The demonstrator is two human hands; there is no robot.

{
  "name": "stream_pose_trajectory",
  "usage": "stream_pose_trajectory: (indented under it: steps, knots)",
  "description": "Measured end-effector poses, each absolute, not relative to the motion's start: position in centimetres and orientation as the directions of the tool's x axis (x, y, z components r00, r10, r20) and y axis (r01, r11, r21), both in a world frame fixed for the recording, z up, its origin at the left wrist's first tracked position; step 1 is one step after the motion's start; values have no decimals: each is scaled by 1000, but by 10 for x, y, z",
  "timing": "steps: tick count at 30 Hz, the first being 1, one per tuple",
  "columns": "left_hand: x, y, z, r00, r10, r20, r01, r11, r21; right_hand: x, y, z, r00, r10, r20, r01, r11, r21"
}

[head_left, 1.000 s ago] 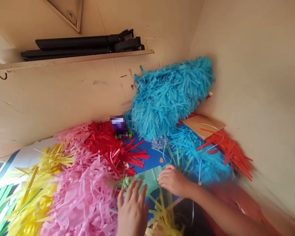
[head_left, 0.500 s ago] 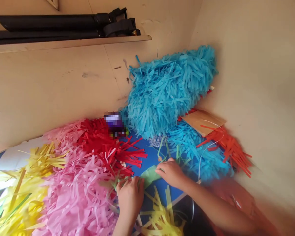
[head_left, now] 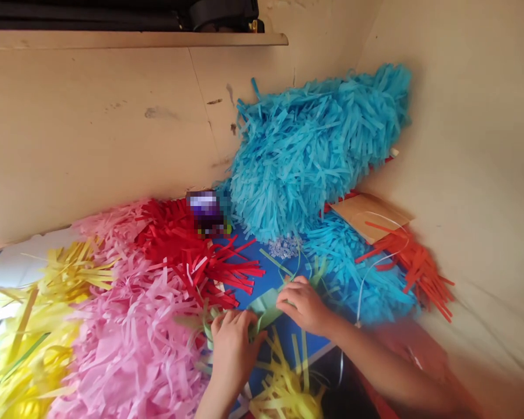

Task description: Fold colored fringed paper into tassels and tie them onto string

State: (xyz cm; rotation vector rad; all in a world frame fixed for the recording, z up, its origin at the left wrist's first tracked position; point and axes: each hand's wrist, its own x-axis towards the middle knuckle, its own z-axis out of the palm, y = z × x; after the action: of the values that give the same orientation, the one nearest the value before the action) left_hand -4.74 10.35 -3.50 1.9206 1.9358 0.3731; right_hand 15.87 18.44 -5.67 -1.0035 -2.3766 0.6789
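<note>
A strip of light green fringed paper [head_left: 268, 308] stretches between my two hands over the blue tabletop [head_left: 243, 295]. My left hand [head_left: 234, 343] is closed around its left end, where loose green fringe sticks out past the fingers. The right end is pinched in my right hand [head_left: 303, 302], with thin green strands fanning out beyond the fingertips. Yellow paper fringe [head_left: 290, 390] lies just below, between my forearms. Close to my left hand is a heap of pink paper fringe [head_left: 135, 349].
A big blue fringe bundle [head_left: 318, 151] leans in the wall corner. Red fringe [head_left: 179, 244], yellow fringe [head_left: 30, 337] and orange strips [head_left: 419, 270] surround the work area. Small clear pieces [head_left: 283, 247] lie behind my hands, near a brown cardboard piece [head_left: 371, 216]. A shelf [head_left: 135, 39] juts from the wall.
The view has shifted, so the shelf sits higher in it. Both hands keep hold of the green paper, which now looks narrower and more twisted between them.
</note>
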Motion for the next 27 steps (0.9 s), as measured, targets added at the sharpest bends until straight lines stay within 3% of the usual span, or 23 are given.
stream_pose_trajectory:
  steps: [3,8,18,27]
  knots:
    - [-48,104,-35,72,993,-92,868,-17,497,163,183,-55,-693,671,263,423,674,-606]
    - [-50,101,-35,105,990,-94,860,-43,509,162,181,-66,-640,731,236,522,639,-565]
    - [-48,102,-36,-96,995,-37,957,102,270,149,181,-74,-530,813,243,653,573,-496]
    - [-45,107,-31,-124,988,-92,971,139,193,146,182,-79,-492,833,253,681,549,-484]
